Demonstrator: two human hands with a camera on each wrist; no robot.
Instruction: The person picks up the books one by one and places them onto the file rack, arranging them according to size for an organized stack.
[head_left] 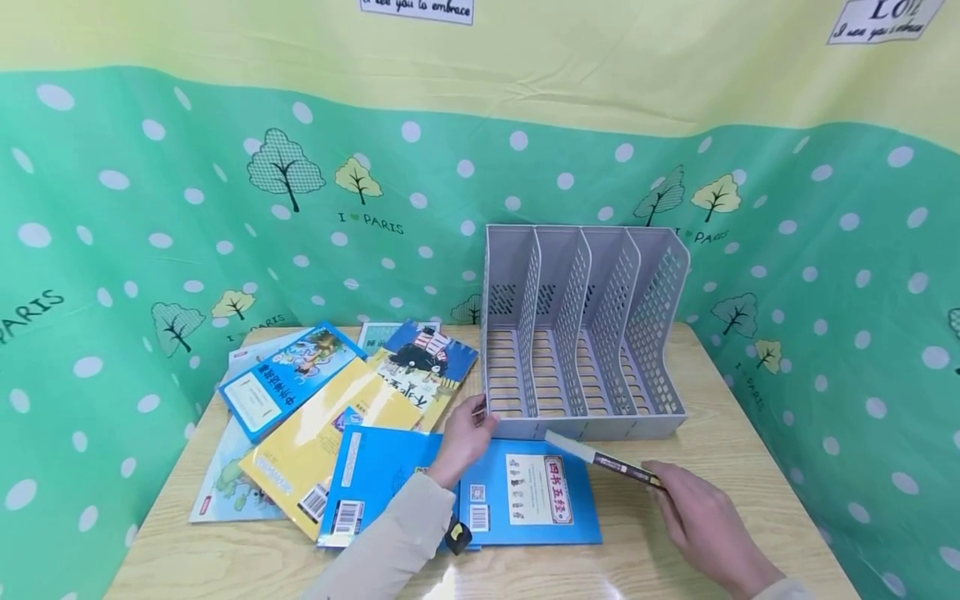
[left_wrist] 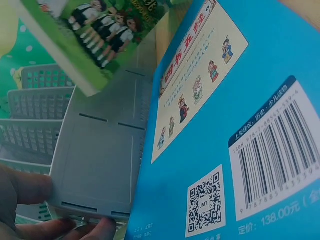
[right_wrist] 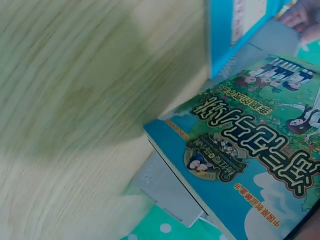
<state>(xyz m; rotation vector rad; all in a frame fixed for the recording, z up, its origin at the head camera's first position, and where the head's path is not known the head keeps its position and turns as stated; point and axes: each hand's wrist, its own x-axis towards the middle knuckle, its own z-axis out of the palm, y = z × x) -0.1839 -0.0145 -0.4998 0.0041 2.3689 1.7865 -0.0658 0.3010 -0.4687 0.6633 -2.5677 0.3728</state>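
A grey file rack (head_left: 585,427) with upright perforated dividers stands towards the back right of the table. My left hand (head_left: 467,437) grips its front left corner; in the left wrist view the thumb is on one side of the edge and the fingers (left_wrist: 95,231) are on the other. My right hand (head_left: 708,525) holds a book (head_left: 607,464), seen almost edge-on in front of the rack. Its green cover (right_wrist: 240,145) with cartoon children faces the right wrist camera. Blue books (head_left: 540,533) lie under and beside my left forearm, close to the rack's front.
Left of the rack lie more books: a yellow one (head_left: 300,454), a blue one with a picture (head_left: 300,371), a pale one (head_left: 225,475) and one with a dark ship-like picture (head_left: 450,354). A green dotted curtain (head_left: 420,242) surrounds the wooden table (head_left: 750,475).
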